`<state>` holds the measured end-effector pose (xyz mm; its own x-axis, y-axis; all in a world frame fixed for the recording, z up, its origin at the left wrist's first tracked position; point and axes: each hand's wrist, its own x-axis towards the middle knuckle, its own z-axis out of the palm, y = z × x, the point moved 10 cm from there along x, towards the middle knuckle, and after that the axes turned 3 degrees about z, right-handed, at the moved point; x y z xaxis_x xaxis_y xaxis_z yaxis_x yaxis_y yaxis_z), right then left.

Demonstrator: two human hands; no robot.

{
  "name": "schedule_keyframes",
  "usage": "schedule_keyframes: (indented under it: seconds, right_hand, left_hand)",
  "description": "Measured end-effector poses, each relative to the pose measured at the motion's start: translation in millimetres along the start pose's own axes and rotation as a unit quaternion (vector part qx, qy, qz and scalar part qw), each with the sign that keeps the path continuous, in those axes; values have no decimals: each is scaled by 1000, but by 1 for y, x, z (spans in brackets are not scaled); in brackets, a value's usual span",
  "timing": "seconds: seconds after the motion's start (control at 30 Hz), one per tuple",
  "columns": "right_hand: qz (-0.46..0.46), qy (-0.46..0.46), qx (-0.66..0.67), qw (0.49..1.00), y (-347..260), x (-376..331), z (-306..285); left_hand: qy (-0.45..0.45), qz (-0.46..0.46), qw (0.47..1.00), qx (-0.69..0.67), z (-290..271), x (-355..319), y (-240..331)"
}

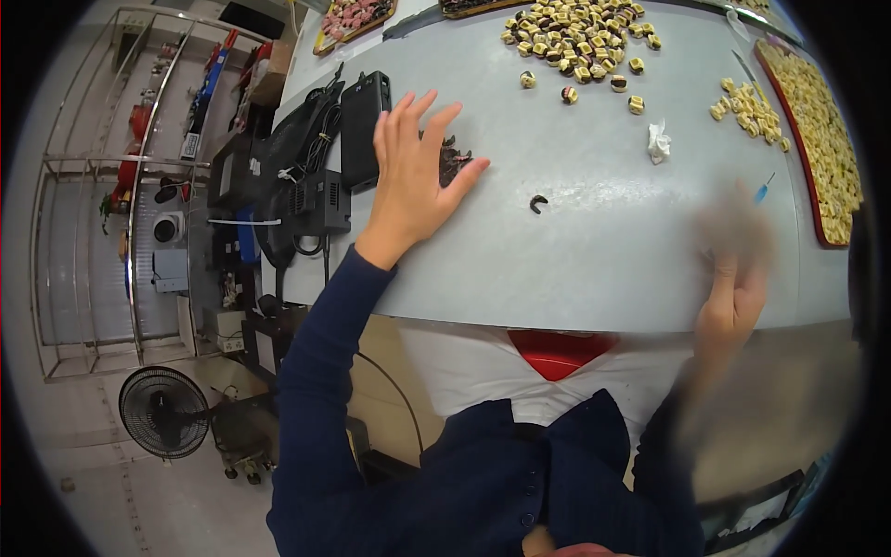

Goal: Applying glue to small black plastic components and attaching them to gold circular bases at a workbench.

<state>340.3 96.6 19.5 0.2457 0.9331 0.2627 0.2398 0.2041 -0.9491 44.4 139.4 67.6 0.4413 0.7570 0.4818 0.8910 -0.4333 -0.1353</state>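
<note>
My left hand (408, 162) is raised over the left part of the table with its fingers spread and nothing in them. Behind its thumb lies a small heap of dark curved pieces (455, 167), partly hidden by the hand. One more dark curved piece (538, 203) lies alone on the grey tabletop in front of me. Over the table's right side, my right hand (733, 265) is smeared by motion, so its fingers and anything in them cannot be made out. Just beyond it is a small thin tool with a blue handle (763, 191).
A pile of yellow-and-dark small pieces (580, 42) covers the far middle. Pale yellow pieces (750, 113) lie beside a red-rimmed tray (806, 148) at right. A crumpled white tissue (658, 143) sits between. Left are a black box (365, 125) and cables (320, 135).
</note>
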Motion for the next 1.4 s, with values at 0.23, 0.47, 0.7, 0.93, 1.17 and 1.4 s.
schedule_keyframes:
  seconds: [0.23,0.47,0.7,0.93,1.17,1.4]
  right_hand:
    - [10,0,16,1000,2,1,1]
    - [9,-8,122,993,-2,-2,-4]
    - [95,66,198,973,30,-2,-35]
    - [137,25,321,937,30,-13,-6]
    - [165,3,195,967,10,-12,29]
    - [137,13,167,976,2,-19,44]
  left_hand:
    - [-103,-74,977,-169,29,-20,-14]
    - [-17,5,981,-195,-17,-14,30]
    - [-46,51,930,-360,8,-8,59]
    - [-24,-31,922,-384,4,-21,74]
    - [-23,-96,892,-442,11,-24,61]
    - [-53,-85,898,-429,16,-24,59]
